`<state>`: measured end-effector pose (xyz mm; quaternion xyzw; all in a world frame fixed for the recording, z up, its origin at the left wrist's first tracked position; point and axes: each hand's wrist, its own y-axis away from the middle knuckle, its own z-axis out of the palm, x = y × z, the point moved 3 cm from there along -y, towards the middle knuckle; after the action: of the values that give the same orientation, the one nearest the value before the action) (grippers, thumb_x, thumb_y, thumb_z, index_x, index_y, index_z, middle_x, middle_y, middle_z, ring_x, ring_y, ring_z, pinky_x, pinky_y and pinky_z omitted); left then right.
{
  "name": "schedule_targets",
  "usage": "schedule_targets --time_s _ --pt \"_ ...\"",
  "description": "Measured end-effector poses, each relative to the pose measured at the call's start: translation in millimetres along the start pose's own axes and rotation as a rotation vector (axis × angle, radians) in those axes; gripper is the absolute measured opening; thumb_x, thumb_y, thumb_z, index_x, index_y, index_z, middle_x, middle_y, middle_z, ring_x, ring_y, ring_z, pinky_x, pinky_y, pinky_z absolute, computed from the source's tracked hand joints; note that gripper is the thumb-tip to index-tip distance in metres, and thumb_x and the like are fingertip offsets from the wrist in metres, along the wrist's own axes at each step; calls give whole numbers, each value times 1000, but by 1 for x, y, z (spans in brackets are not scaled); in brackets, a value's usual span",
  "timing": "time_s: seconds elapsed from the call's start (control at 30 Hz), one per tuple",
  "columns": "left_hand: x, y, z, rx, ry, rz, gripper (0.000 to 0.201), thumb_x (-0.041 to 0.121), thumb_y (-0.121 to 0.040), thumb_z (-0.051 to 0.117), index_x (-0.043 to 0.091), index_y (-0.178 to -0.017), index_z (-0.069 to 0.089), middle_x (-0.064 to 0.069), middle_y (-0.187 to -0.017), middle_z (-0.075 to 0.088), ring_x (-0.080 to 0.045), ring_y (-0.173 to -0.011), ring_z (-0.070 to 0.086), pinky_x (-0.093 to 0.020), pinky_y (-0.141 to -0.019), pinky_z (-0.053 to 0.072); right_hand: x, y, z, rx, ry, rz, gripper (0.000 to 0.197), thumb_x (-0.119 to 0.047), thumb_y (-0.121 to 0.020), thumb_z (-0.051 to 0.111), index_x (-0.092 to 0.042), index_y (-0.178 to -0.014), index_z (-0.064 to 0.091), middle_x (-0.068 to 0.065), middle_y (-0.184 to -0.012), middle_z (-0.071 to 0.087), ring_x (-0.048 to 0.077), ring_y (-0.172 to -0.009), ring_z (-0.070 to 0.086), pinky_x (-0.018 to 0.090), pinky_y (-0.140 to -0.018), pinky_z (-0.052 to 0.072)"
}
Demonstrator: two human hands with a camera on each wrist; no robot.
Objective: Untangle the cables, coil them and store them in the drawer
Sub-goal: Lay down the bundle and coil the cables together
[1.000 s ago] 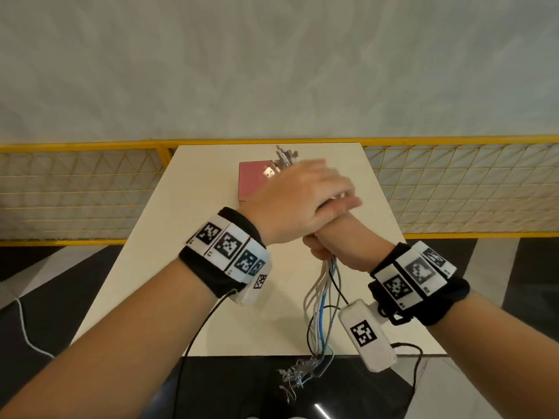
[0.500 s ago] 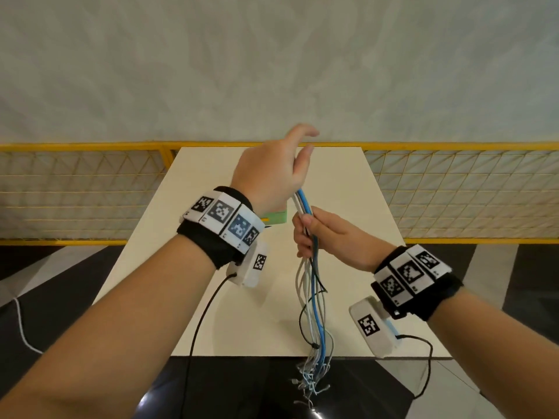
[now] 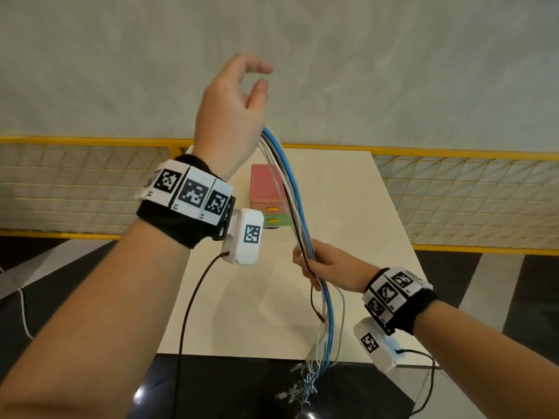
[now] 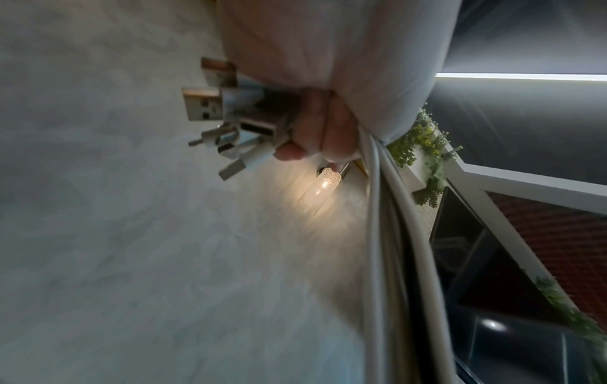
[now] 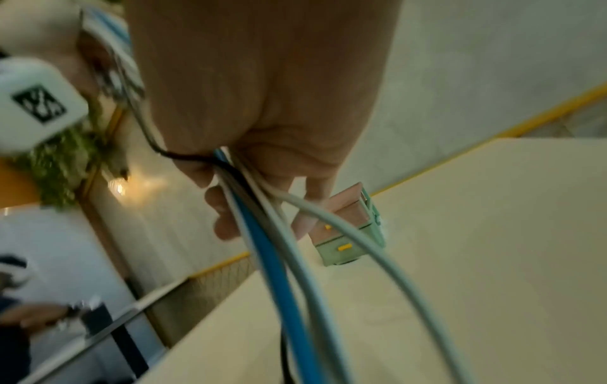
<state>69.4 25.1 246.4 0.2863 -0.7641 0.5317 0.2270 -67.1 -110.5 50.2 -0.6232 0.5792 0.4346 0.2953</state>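
Observation:
A bundle of cables (image 3: pixel 289 201), blue, white, grey and black, stretches taut between my two hands above the cream table (image 3: pixel 357 207). My left hand (image 3: pixel 233 110) is raised high and grips the upper end; in the left wrist view its fingers (image 4: pixel 315 130) curl round the bundle just below the USB plugs (image 4: pixel 213 109). My right hand (image 3: pixel 326 264) is lower and grips the cables (image 5: pixel 262 239) mid-length. The loose ends (image 3: pixel 314 367) hang past the table's near edge. The small pink and green drawer unit (image 3: pixel 266 195) stands shut behind the bundle, and shows again as drawer unit (image 5: pixel 348 231).
A yellow mesh railing (image 3: pixel 453 189) runs behind and beside the table. A grey wall (image 3: pixel 363 71) rises beyond it, with a lit lamp (image 4: pixel 320 187). Another person's arm (image 5: pixel 33 317) shows beyond the table's left side. Dark floor (image 3: pixel 242 388) lies below the near edge.
My left hand has risen well above the table with the upper cable ends, drawing the bundle out straight. My right hand has dropped lower and nearer along the bundle.

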Motion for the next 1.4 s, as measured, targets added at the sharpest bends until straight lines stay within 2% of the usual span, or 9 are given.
schedule_targets --time_s 0.3,0.57,0.67,0.77,0.9,1.03,1.13,1.23,1.4 --pt "-5 -3 4 -40 -101 -52 22 24 -95 46 21 -111 61 8 -54 43 -9 -39 34 -27 -48 29 13 -6 -7 77 827 107 44 -59 -94 14 -24 -99 39 -5 -62 51 14 -61 47 40 -87 39" --pt "-14 0 13 -64 -215 -123 22 25 -96 47 23 -112 61 9 -55 43 -7 -46 40 -27 -58 33 9 -3 -21 147 213 53 56 -62 -94 23 -37 -142 33 -10 -144 43 9 -137 35 46 -119 16" --pt "-7 7 27 -114 -261 -103 22 27 -97 47 25 -114 59 9 -55 45 -6 -49 44 -29 -60 36 -47 -16 -17 253 -201 -277 49 -36 -93 53 -27 -139 38 -5 -136 52 7 -127 48 31 -108 39" --pt "-2 7 30 -108 -250 -85 22 27 -95 47 25 -113 60 9 -53 44 -7 -48 43 -30 -60 36 -79 -27 -10 318 -303 -322 23 -12 -97 49 -11 -120 44 12 -92 61 12 -79 66 22 -74 54" --pt "-10 -2 6 -11 -208 -86 23 26 -93 49 24 -112 61 13 -70 53 -3 -52 43 -31 -63 41 -69 -28 4 172 -241 -238 12 -14 -103 30 -9 -99 40 8 -63 39 24 -52 47 38 -61 56" --pt "-36 4 -13 10 -232 -153 22 26 -95 48 21 -111 62 9 -75 55 -9 -54 48 -34 -66 45 -51 -22 -2 149 -235 -103 17 -18 -104 29 -10 -95 41 -1 -62 32 13 -47 32 27 -43 36" --pt "-50 15 -11 -215 -524 -226 30 33 -102 40 18 -119 60 -7 -94 66 -32 -84 62 -40 -76 50 -46 -24 -11 247 -230 -46 16 -18 -103 29 -11 -96 41 0 -60 31 11 -46 24 24 -41 20" --pt "-36 33 3 -346 -643 36 34 30 -103 40 12 -127 57 -14 -120 61 -36 -107 58 -45 -94 44 -54 -31 -10 264 -149 -45 18 -18 -103 30 -6 -97 43 0 -58 32 8 -41 26 21 -37 22" --pt "-23 89 58 -799 -474 -35 54 58 -100 22 30 -114 66 3 -96 72 -14 -87 62 -33 -82 47 -74 -37 -7 172 -55 -63 30 15 -88 31 -5 -70 44 -1 -45 36 2 -30 31 10 -34 23"
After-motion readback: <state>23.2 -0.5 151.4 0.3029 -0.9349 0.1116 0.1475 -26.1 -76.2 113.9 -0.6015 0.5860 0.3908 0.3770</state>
